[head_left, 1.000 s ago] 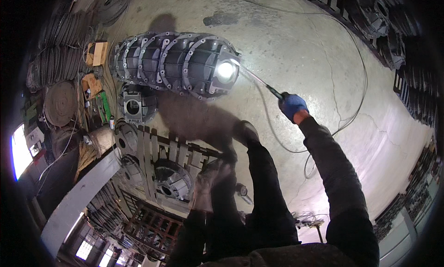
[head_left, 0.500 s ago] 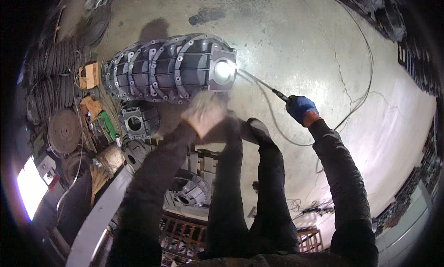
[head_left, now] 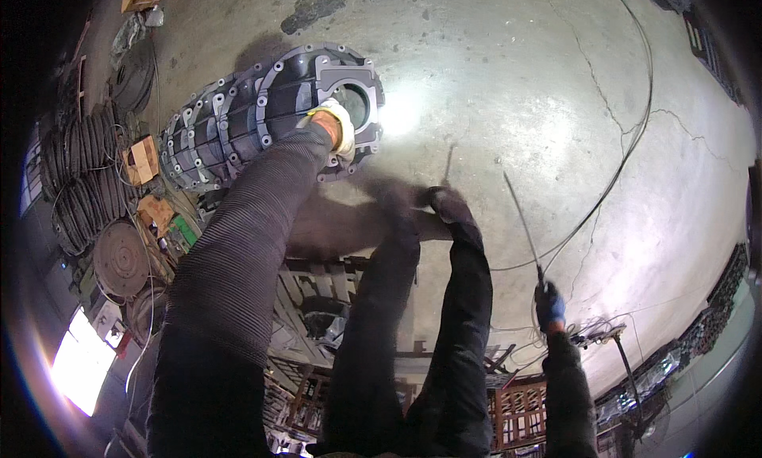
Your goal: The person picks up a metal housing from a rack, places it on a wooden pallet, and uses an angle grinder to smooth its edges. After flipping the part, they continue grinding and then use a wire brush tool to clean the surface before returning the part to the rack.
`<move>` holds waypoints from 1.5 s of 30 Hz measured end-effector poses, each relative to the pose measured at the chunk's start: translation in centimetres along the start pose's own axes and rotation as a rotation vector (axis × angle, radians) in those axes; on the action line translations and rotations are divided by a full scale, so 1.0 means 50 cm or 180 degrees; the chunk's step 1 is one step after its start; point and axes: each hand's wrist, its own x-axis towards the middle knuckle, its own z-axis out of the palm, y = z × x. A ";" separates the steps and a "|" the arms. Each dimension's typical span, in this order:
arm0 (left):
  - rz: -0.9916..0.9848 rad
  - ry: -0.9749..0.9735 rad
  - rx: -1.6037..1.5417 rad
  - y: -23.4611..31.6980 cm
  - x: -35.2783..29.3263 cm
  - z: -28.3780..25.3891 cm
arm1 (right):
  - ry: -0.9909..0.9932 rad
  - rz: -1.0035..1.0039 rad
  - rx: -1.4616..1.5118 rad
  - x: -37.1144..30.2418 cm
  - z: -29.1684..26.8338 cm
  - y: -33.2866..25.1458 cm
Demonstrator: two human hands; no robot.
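Note:
A row of grey ribbed metal housings [head_left: 278,97] lies on the floor at the upper left, bolt-hole flanges side by side. The nearest one has a flat end plate with a round opening. My left hand [head_left: 337,126], in a whitish glove, reaches to this opening and grips its lower left rim; the fingertips are hidden. My right hand [head_left: 549,305], in a blue glove, is low at the right, away from the housings. It is closed around the black handle of a long thin metal wand [head_left: 521,213], whose tip points up and slightly left.
A dark cable [head_left: 635,140] loops over the cracked concrete floor on the right. Coiled material [head_left: 83,152], small wooden blocks [head_left: 141,160] and a round disc [head_left: 121,258] line the left. Brown crates [head_left: 520,410] stand near my legs.
My right hand has drawn the wand back from the housing's opening, down and toward me. My left hand has moved up onto the opening's rim. The whole view has shifted slightly.

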 end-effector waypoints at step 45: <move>-0.5473 0.5181 -0.9711 1.209 -0.776 1.229 | -0.0699 -0.1287 -0.1086 -0.068 -0.570 -0.293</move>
